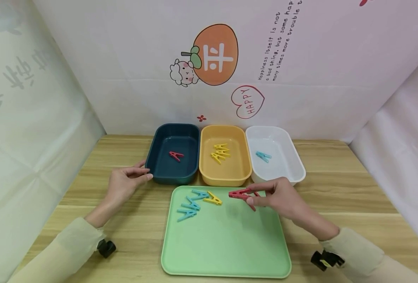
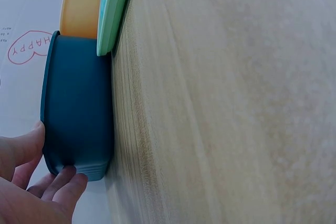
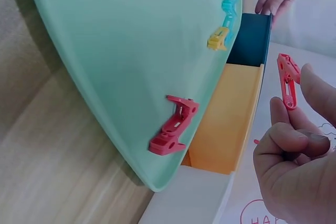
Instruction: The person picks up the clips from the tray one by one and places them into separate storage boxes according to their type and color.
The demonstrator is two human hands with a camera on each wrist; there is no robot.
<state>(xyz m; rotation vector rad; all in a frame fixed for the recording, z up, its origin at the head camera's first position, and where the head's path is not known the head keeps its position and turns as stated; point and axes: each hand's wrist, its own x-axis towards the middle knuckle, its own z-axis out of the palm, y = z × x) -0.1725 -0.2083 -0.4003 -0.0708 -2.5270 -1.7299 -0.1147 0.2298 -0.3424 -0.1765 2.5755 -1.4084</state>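
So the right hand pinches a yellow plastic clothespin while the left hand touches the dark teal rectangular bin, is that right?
Not quite: the plastic clothespin that the right hand pinches is red, not yellow, as the right wrist view shows. The left hand does touch the dark teal rectangular bin.

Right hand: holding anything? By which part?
The right hand pinches a red clip by its spread handle end; the narrow end sticks out free.
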